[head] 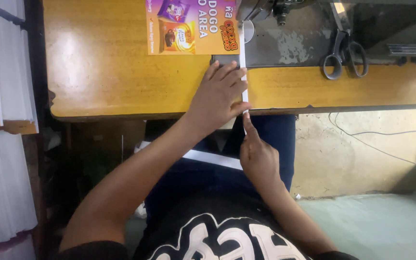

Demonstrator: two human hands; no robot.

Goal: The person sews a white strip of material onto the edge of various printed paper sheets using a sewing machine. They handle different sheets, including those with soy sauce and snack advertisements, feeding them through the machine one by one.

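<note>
Left hand (220, 94) presses flat, fingers spread, on the white strip (243, 72) on the worktop (111, 72); right hand (257, 156) pinches the strip's near end.

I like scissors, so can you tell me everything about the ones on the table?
The scissors are dark metal with two large looped handles in grey-black. They lie flat and closed on the grey, worn metal bed of the sewing machine, at the far right side of the wooden table. The handles point toward the person and the blades point away, their tips partly hidden in shadow. Nothing touches them; the left hand and right hand are away, at a white strip.
</note>
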